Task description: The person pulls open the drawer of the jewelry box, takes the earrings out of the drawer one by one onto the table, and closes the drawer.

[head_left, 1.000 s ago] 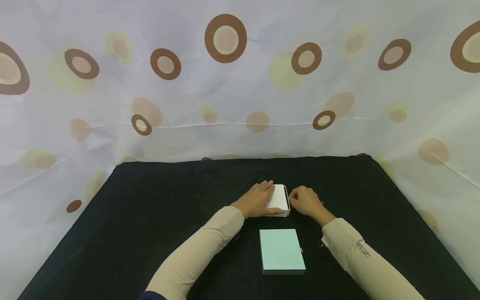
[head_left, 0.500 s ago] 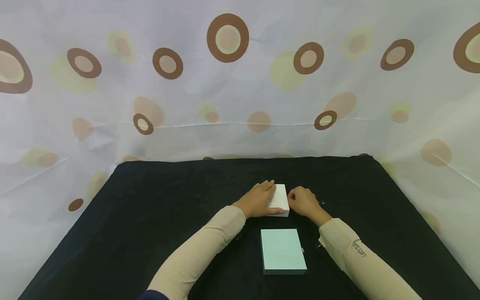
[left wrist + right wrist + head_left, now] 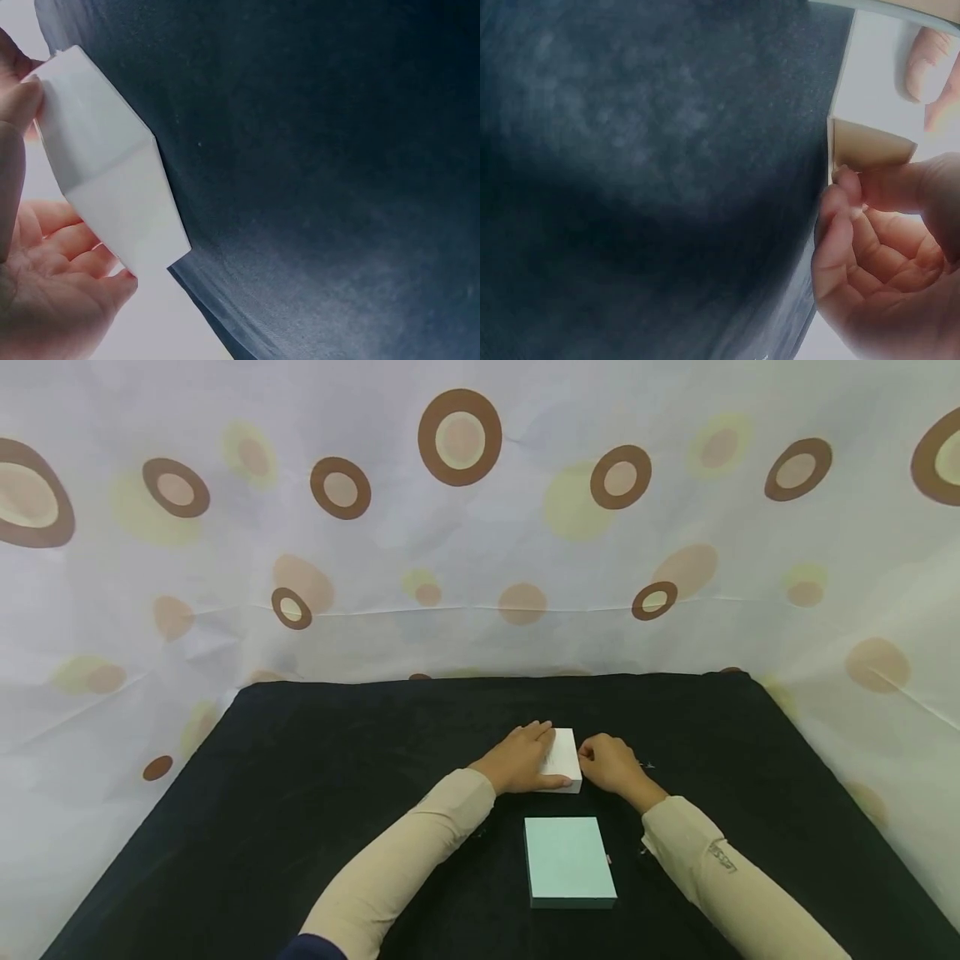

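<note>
A small white box [image 3: 564, 760] lies on the black cloth. My left hand [image 3: 519, 762] grips it from the left, palm over the top and thumb along the near side. My right hand [image 3: 609, 763] is at the box's right end, fingers curled. In the right wrist view, thumb and forefinger [image 3: 889, 186] come together at the tan drawer front [image 3: 870, 146]; whatever small tab they pinch is hidden by the fingertips. The left wrist view shows the box's white faces [image 3: 120, 202] between thumb and curled fingers [image 3: 75, 238].
Nearer the body lies a larger mint-green box [image 3: 570, 860], with a small pale tab [image 3: 608, 860] on its right side. Black cloth [image 3: 300, 793] covers the table. A white curtain [image 3: 480, 552] with brown and yellow circles hangs behind the far edge.
One second ago the white box's drawer stood slightly out at the right end; it slid in by half a second ago. Both hands keep nearly the same place.
</note>
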`<state>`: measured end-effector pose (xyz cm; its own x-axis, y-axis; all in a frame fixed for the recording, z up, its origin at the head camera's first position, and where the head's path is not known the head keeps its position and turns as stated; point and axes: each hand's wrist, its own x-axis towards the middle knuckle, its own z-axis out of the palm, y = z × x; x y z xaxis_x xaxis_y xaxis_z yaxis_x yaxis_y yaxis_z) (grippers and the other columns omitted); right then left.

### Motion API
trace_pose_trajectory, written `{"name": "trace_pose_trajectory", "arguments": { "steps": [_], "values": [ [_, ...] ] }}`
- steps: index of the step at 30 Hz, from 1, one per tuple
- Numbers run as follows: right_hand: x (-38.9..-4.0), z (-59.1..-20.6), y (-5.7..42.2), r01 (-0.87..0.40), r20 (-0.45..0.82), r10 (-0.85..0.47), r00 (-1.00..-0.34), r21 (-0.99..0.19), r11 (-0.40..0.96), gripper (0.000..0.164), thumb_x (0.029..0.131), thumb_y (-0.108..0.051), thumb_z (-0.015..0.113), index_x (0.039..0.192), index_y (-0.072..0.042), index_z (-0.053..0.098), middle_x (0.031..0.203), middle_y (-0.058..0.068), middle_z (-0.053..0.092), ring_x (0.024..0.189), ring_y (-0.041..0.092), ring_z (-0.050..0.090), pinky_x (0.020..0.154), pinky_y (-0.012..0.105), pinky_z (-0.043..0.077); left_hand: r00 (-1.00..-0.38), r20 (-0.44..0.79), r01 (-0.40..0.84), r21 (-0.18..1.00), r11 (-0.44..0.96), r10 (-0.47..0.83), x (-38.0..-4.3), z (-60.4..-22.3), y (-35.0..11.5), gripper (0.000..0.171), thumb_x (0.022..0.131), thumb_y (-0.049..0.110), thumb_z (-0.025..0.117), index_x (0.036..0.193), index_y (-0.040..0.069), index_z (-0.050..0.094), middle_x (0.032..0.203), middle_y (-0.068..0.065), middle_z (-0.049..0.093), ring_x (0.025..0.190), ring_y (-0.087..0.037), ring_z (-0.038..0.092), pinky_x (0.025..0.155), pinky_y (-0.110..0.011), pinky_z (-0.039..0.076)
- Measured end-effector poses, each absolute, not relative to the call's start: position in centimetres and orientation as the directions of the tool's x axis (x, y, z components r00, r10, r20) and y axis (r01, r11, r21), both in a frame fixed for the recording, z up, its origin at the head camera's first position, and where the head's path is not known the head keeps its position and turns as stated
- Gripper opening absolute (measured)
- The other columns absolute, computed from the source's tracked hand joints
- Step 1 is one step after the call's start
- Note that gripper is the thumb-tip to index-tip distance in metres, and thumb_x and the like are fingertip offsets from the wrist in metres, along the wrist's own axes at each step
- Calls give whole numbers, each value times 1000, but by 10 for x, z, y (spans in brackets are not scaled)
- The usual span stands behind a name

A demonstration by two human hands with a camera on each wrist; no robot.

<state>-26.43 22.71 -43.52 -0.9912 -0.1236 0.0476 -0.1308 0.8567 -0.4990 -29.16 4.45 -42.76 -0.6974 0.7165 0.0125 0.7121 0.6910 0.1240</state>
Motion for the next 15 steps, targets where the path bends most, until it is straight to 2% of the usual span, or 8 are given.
{"name": "trace_pose_trajectory", "arguments": {
  "steps": [11, 15],
  "values": [
    [-262, -432, 226, -131, 24, -137, -990, -503, 854, 17, 89, -5, 55, 76, -2, 67, 57, 1, 50, 51, 14, 46, 48, 26, 36, -701, -3, 707, 130, 695, 713, -289, -424, 44, 85, 89, 59, 56, 148, 2, 33, 153, -12, 33, 141, -26, 32, 115, -39, 26],
    [-259, -425, 230, -154, -2, -182, -983, -526, 836, 19, 90, -5, 53, 89, 3, 70, 65, 4, 57, 55, 15, 47, 50, 27, 38, -698, -23, 707, 138, 694, 716, -293, -420, 46, 85, 88, 59, 57, 147, 2, 35, 152, -13, 35, 140, -26, 33, 115, -37, 26]
  ]
}}
